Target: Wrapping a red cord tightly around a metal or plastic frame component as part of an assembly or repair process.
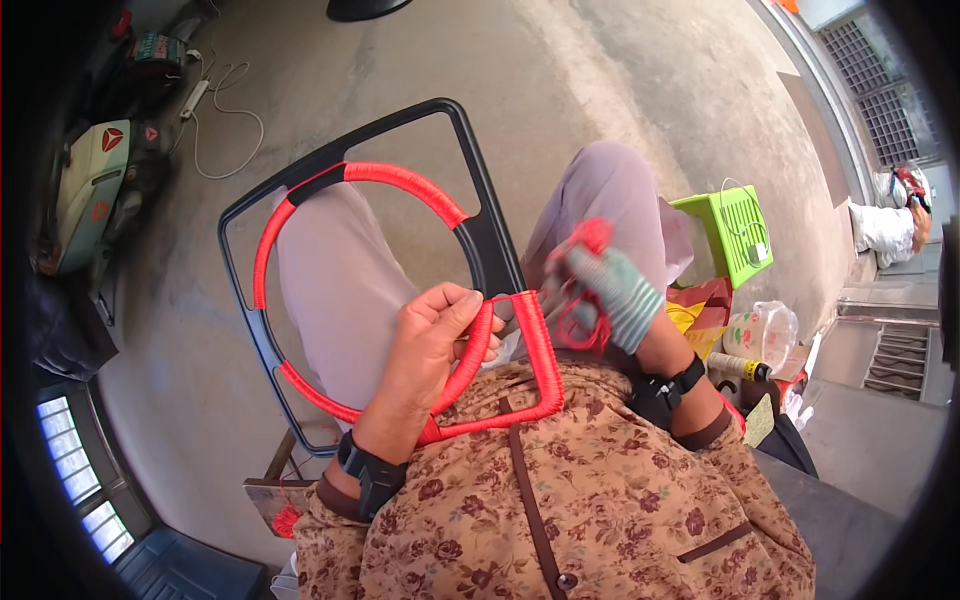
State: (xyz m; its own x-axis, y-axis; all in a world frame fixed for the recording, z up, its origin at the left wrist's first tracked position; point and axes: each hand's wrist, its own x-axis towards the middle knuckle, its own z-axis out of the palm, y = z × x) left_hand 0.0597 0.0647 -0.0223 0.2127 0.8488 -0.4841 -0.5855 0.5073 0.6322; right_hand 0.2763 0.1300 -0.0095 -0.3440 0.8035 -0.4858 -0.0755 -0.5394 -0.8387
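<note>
A black four-sided frame (485, 225) with a round ring inside it rests tilted across my lap. Red cord (543, 360) is wound tightly around its near right corner and around several stretches of the ring, with bare black showing between them. My left hand (425, 345), ungloved, pinches the red-wrapped ring near that corner, thumb on top. To the right, over my right thigh, my right hand (615, 290) wears a grey-green striped glove and is closed on a bundle of loose red cord (592, 238). Motion blurs this hand. A strand seems to run from it to the wrapped corner.
On the right are a green slotted plastic crate (738, 235), a yellow-banded bottle (738, 366) and a clear plastic container (768, 335). A scooter (95, 200) and a white power strip (195, 98) with cable are at the left. A small wooden stool (262, 490) stands near my left elbow.
</note>
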